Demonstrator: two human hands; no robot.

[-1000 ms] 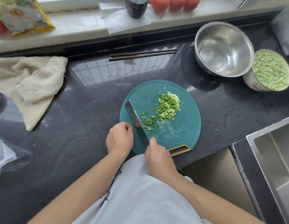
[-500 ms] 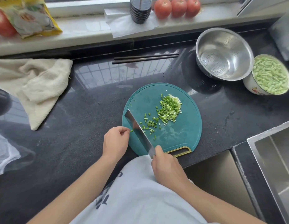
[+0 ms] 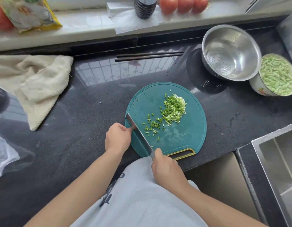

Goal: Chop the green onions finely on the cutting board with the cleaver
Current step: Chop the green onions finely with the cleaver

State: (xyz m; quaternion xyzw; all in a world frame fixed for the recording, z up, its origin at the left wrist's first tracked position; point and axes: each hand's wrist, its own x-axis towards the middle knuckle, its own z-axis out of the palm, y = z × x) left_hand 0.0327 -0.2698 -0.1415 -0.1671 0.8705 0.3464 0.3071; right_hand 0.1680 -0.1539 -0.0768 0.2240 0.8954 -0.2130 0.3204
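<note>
Right hand point(image 3: 168, 171) wrapped tight round the cleaver point(image 3: 139, 134) handle, fingers curled under, handle itself hidden inside the fist; blade a thin bright steel strip seen nearly edge-on, slanting across the left part of the cutting board point(image 3: 191, 135). Left hand point(image 3: 117, 139) curled at the board's left edge, fingertips pinched together against the blade's flat side near its far end (whether anything lay between them, could not tell). Green onions point(image 3: 173, 109) already cut, heaped in a loose mound of small green and pale rings on the upper middle of the board, with a thinner scatter of pieces trailing down toward the blade, just right of it. Board teal, smooth plastic, round with a flat near edge and a yellow-rimmed slot handle, wet-looking in patches. Set on a dark speckled glossy countertop point(image 3: 76, 136) mirroring a window grille. Beyond the board, two dark chopsticks point(image 3: 148, 56) lying side by side. Far right, a shiny perforated steel colander point(image 3: 230, 53) touching a white bowl point(image 3: 258, 86) filled with pale green chopped vegetable pieces. Left, a crumpled cream terry towel point(image 3: 35, 82). On the sill, three red tomatoes point(image 3: 182, 4), a dark ribbed bottle point(image 3: 144, 7), a printed yellow-edged packet point(image 3: 27, 13). Near right, a brushed steel sink point(image 3: 276, 169)
</note>
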